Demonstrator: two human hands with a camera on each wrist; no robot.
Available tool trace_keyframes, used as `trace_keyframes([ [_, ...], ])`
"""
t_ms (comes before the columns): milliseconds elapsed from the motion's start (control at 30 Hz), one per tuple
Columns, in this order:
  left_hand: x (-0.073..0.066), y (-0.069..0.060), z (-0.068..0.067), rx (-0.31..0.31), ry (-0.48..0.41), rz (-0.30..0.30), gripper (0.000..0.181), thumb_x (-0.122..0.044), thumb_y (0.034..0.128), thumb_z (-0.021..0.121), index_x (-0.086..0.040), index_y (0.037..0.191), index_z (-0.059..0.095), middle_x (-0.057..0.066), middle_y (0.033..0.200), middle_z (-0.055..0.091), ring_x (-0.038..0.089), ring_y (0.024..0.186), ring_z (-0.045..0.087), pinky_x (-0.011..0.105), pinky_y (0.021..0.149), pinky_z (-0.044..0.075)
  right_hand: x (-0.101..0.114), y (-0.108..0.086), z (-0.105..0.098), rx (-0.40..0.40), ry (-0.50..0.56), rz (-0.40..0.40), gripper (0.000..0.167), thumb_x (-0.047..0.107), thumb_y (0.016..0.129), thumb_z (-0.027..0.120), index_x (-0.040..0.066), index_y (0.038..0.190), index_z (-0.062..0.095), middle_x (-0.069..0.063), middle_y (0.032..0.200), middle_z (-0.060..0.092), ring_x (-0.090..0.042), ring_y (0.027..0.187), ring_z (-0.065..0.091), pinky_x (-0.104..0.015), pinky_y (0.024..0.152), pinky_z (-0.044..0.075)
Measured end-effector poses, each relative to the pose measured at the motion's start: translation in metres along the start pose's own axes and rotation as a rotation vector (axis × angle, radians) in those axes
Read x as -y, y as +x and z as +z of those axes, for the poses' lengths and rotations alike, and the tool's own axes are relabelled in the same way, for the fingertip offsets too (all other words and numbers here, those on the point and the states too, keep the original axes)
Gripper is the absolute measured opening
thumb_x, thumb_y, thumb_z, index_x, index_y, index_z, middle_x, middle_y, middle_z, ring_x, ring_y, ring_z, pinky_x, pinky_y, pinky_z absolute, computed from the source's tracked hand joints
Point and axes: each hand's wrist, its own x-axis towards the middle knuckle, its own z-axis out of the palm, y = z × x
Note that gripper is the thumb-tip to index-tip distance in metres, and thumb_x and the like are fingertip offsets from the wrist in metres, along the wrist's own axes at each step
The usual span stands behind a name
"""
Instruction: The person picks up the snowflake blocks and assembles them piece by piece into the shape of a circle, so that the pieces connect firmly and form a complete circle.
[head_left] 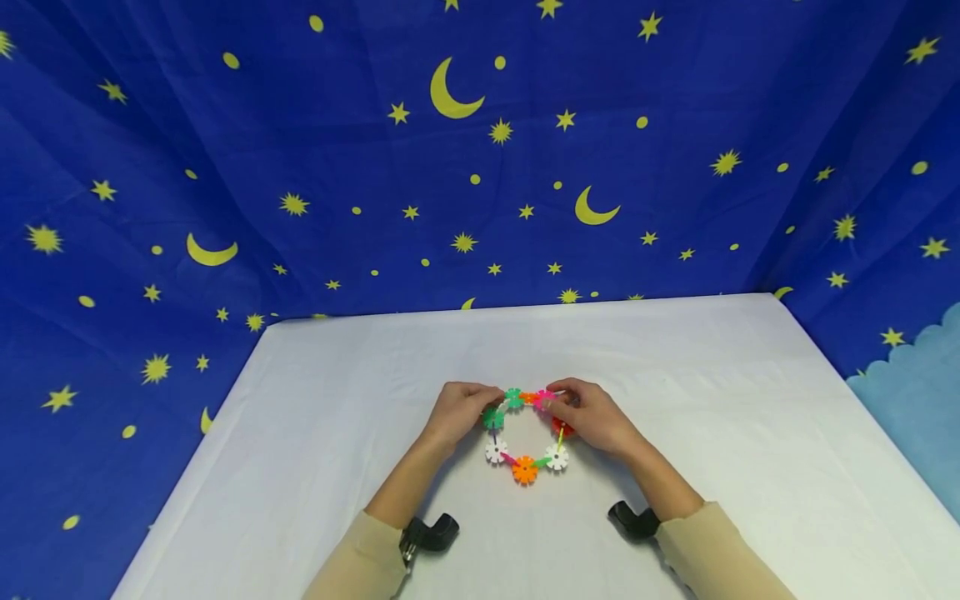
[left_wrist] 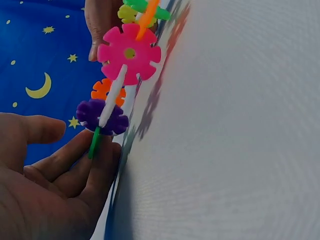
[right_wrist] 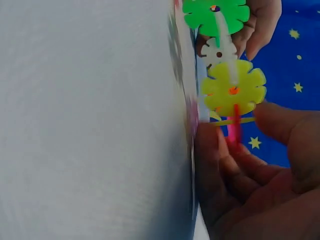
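A ring of linked, notched plastic flower discs (head_left: pixel 525 471) in several colours lies over the white cloth, in the middle of the head view. On its left side is my left hand (head_left: pixel 459 412). Its fingers touch the ring beside a purple disc (left_wrist: pixel 102 116), and the thumb stands apart from it in the left wrist view. At the upper right of the ring, my right hand (head_left: pixel 592 417) pinches it by a pink disc (head_left: pixel 544 400). The right wrist view has the thumb beside a yellow disc (right_wrist: pixel 235 89), with the fingers curled underneath.
White cloth (head_left: pixel 360 367) covers the table. Blue fabric (head_left: pixel 525 167) with yellow moons and stars hangs behind and at the sides. Black curved devices (head_left: pixel 435 533) sit at both wrists. A light blue scalloped shape (head_left: pixel 915 400) is at the far right.
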Motion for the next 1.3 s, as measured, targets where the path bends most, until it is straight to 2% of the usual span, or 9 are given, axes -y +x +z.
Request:
trace_keyframes([
  [267,0.0002,-0.0002,-0.0007,-0.007,0.053,-0.016,0.025,-0.029,0.0905,0.064,-0.007,0.091,0.077,0.003,0.090,0.070,0.017,0.076,0.056,0.030,0.064,0.047,-0.0022,0.0009,0.0009,-0.001,-0.026,-0.008,0.042,0.027,0.091,0.067,0.003,0.125,0.058,-0.001,0.091,0.065,-0.017,0.076,0.057,-0.030,0.068,0.049],
  [500,-0.0027,-0.0007,-0.0018,-0.013,0.120,-0.026,0.026,-0.030,0.0900,0.065,-0.008,0.089,0.078,0.002,0.090,0.069,0.018,0.080,0.055,0.030,0.066,0.043,-0.0044,0.0029,0.0004,0.006,0.001,-0.007,0.040,0.023,0.091,0.067,0.003,0.125,0.058,-0.004,0.092,0.063,-0.019,0.073,0.056,-0.031,0.062,0.050],
  [600,-0.0028,-0.0007,-0.0023,-0.019,0.139,-0.015,0.025,-0.030,0.0900,0.064,-0.009,0.089,0.078,0.001,0.092,0.070,0.018,0.085,0.057,0.033,0.073,0.046,-0.0041,0.0026,0.0001,0.009,0.005,-0.008,0.038,0.021,0.091,0.067,0.003,0.124,0.059,-0.004,0.091,0.062,-0.019,0.072,0.055,-0.031,0.061,0.049],
  [767,-0.0014,-0.0005,-0.0022,-0.026,0.125,0.022,0.024,-0.030,0.0901,0.064,-0.010,0.093,0.077,0.000,0.094,0.071,0.016,0.093,0.061,0.039,0.087,0.047,-0.0019,0.0011,-0.0003,0.023,-0.013,0.006,0.036,0.021,0.090,0.068,0.005,0.122,0.061,-0.003,0.086,0.061,-0.019,0.071,0.054,-0.032,0.064,0.046],
  [933,0.0003,-0.0001,-0.0018,-0.018,0.080,0.047,0.025,-0.032,0.0913,0.063,-0.012,0.098,0.076,0.000,0.097,0.070,0.017,0.095,0.062,0.039,0.087,0.049,-0.0009,0.0011,0.0008,0.039,-0.014,0.034,0.037,0.023,0.088,0.070,0.007,0.120,0.062,-0.003,0.083,0.061,-0.019,0.069,0.054,-0.032,0.063,0.046],
  [1133,-0.0003,-0.0005,-0.0005,-0.018,0.080,0.052,0.025,-0.032,0.0916,0.063,-0.011,0.099,0.075,0.000,0.098,0.070,0.017,0.097,0.061,0.041,0.092,0.046,-0.0025,0.0015,0.0010,0.054,0.005,0.061,0.040,0.026,0.086,0.072,0.007,0.119,0.061,-0.004,0.080,0.061,-0.020,0.066,0.055,-0.032,0.061,0.046],
  [1300,-0.0002,-0.0002,0.0001,-0.026,0.079,0.047,0.025,-0.031,0.0917,0.062,-0.011,0.100,0.075,-0.001,0.098,0.070,0.017,0.097,0.061,0.040,0.091,0.047,-0.0026,0.0012,0.0000,0.056,0.012,0.067,0.041,0.026,0.085,0.073,0.006,0.120,0.060,-0.005,0.080,0.060,-0.020,0.064,0.055,-0.032,0.059,0.046],
])
